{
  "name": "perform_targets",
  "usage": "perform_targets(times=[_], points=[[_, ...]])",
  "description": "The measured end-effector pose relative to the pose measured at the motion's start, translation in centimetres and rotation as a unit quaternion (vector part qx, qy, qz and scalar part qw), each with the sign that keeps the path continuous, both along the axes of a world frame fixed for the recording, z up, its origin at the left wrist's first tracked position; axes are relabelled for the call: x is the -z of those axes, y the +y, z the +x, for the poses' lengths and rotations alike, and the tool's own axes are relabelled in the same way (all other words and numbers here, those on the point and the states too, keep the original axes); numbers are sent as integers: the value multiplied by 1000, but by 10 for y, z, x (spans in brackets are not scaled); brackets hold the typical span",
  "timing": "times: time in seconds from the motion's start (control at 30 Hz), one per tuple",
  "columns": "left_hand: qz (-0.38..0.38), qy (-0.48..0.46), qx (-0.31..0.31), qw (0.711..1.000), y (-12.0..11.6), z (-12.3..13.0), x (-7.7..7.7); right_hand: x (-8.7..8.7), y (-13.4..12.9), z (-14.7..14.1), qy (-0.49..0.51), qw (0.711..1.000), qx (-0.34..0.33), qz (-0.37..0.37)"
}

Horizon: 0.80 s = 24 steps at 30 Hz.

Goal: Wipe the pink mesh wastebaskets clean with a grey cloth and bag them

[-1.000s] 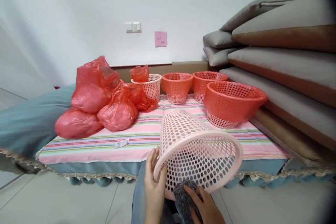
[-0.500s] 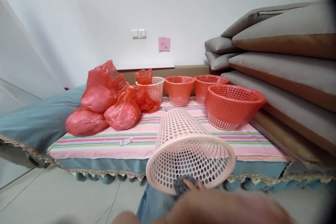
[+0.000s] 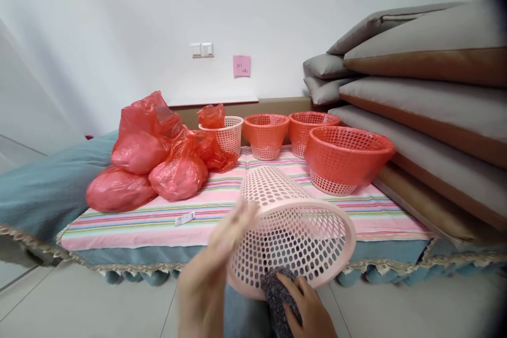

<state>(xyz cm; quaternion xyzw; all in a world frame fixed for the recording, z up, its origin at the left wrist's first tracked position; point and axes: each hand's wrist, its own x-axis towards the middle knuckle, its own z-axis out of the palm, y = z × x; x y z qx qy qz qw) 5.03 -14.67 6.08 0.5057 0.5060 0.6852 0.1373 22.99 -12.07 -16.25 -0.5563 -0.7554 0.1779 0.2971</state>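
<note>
A pale pink mesh basket [image 3: 346,237] lies on its side at the front of the striped cloth, its open mouth facing me. My right hand [image 3: 307,306] grips a dark grey cloth [image 3: 277,290] at the basket's lower rim. On the rim's left side is my left hand [image 3: 222,253], blurred by motion, its fingers stretched out and nothing seen in it. Whether it touches the rim is hard to tell.
Red plastic bags [image 3: 178,171] are piled at the left. Behind stand a pink basket [image 3: 233,137] and several red-lined baskets [image 3: 266,134]. Grey and brown cushions [image 3: 428,95] are stacked at the right. A small white label [image 3: 185,218] lies on the striped cloth [image 3: 130,229].
My left hand has come up from the bottom edge to the basket's left rim. My right hand and the grey cloth now show more fully. The view has shifted slightly.
</note>
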Motion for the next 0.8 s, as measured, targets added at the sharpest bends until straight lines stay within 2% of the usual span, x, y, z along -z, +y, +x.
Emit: perform_targets(times=[0.07, 0.13, 0.23, 0.3, 0.37, 0.43, 0.57, 0.67, 0.8], points=[[-28, 77, 46, 996, 30, -18, 24, -10, -1, 1, 24, 999, 3, -41], [-69, 133, 57, 987, 55, -36, 60, -19, -1, 3, 49, 995, -6, -82], [-97, 27, 68, 993, 79, -48, 109, -31, 1, 6, 87, 988, -27, -126], [-97, -42, 51, 993, 88, -41, 121, -42, 7, 8, 123, 982, -38, -140], [-105, -77, 37, 991, 100, -27, 116, -59, 20, 11, 169, 974, -47, -142], [-108, -91, 33, 989, 117, -14, 99, -79, 43, 14, 208, 968, -50, -128], [-72, -45, -9, 996, 172, -5, 65, -111, 112, 19, 233, 971, -20, -46], [-45, 9, -17, 999, 219, -13, 53, -118, 169, 18, 238, 970, 31, 29], [-29, 83, 59, 994, 272, -23, 42, -114, 235, 5, 260, 962, 64, 62]])
